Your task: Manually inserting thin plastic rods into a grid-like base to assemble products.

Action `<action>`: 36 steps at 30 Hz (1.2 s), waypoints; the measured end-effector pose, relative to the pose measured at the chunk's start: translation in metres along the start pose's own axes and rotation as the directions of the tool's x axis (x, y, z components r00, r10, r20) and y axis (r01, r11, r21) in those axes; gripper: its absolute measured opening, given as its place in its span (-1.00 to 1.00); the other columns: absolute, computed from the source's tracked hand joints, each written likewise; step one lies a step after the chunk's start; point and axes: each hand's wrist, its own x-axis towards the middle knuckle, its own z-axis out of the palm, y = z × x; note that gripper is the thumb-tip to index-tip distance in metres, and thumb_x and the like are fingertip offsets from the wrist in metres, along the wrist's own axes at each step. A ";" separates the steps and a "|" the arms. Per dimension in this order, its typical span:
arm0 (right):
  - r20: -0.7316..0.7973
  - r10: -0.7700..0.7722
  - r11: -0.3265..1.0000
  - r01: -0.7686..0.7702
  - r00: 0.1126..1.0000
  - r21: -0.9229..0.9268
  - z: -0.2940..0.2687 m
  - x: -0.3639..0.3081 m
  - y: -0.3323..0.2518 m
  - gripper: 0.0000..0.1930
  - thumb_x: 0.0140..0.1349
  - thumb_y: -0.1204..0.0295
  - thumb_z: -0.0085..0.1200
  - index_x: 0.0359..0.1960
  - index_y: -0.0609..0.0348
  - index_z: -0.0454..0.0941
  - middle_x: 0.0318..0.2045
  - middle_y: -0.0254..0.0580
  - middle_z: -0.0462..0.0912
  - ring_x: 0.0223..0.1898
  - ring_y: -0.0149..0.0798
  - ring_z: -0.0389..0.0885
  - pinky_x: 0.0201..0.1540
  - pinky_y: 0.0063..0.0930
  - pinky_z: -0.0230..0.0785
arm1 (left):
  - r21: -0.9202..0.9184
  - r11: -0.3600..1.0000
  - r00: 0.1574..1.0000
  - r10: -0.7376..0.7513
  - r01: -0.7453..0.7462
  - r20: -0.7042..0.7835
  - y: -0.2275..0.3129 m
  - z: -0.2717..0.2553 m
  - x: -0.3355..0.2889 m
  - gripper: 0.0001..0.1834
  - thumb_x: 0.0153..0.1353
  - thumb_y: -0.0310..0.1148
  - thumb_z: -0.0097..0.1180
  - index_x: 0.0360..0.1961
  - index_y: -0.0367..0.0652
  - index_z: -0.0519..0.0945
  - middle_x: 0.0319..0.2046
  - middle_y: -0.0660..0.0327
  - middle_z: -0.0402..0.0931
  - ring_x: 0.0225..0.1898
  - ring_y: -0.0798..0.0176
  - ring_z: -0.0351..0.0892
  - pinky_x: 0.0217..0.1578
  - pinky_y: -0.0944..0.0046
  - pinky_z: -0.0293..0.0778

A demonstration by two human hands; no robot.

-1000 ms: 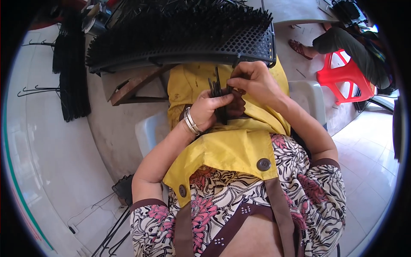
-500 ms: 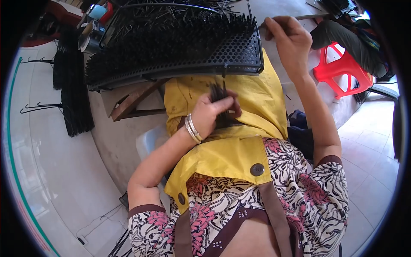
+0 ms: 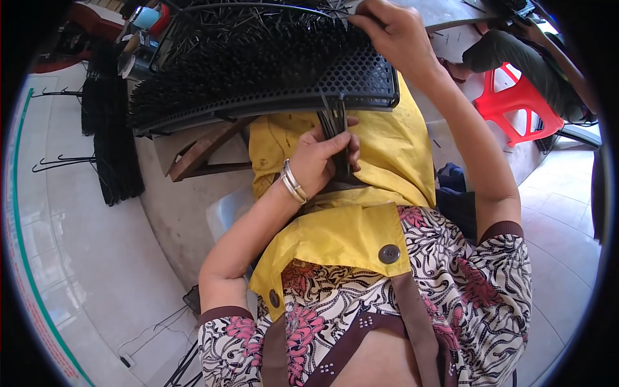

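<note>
A bundle of thin black strips (image 3: 334,122) stands upright in my left hand (image 3: 322,155), over my lap. My thumb and fingers are closed round it, just below the front edge of a black perforated rack (image 3: 358,84). Many black strips (image 3: 238,64) stand packed in the rack's holes, with bare holes at its right end. My right hand (image 3: 398,40) reaches over the rack's far right corner. Its thumb and forefinger pinch together by the standing strips; what they hold, if anything, is too small to make out.
Loose black strips (image 3: 222,22) lie heaped behind the rack. A brown support (image 3: 206,148) slants under it. Black bunches on hooks (image 3: 113,135) hang at left. To the right are a red stool (image 3: 516,103) and another person's leg (image 3: 509,55).
My right hand has moved left and away from me, from beside the rack's right edge to above its far corner. My left hand still grips the bundle, which stands straighter.
</note>
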 end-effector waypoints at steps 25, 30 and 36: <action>0.471 0.099 0.941 0.071 0.876 -0.330 0.001 0.005 0.000 -0.78 0.01 0.42 0.05 -0.66 0.26 0.36 -0.68 0.11 0.47 -0.54 0.11 0.51 -0.53 -0.15 0.29 | -0.018 0.999 0.992 0.036 -0.039 -0.123 0.000 0.014 0.000 -0.75 0.12 -0.45 0.06 -0.17 -0.31 0.45 -0.43 0.13 0.53 -0.46 0.27 0.51 -0.44 0.33 0.44; 0.320 0.079 0.942 0.034 0.944 -0.333 0.003 -0.024 -0.004 -0.84 -0.01 0.47 0.18 -0.45 0.31 0.51 -0.68 -0.25 0.51 -0.64 -0.51 0.42 -0.57 -0.60 0.27 | -0.033 0.998 0.990 0.044 -0.049 -0.133 0.000 0.013 -0.002 -0.75 0.14 -0.40 0.05 -0.17 -0.30 0.46 -0.43 0.14 0.53 -0.46 0.27 0.51 -0.47 0.33 0.42; 0.606 0.407 0.701 -0.659 0.683 0.273 -0.004 -0.074 -0.038 -0.84 -0.03 0.59 0.15 -0.36 0.33 0.53 -0.60 -0.31 0.55 -0.62 -0.55 0.43 -0.60 -0.68 0.28 | 0.010 0.997 0.991 0.075 -0.074 -0.110 0.000 0.020 -0.005 -0.80 0.16 -0.39 0.01 -0.23 -0.29 0.47 -0.47 0.13 0.53 -0.50 0.27 0.51 -0.49 0.33 0.40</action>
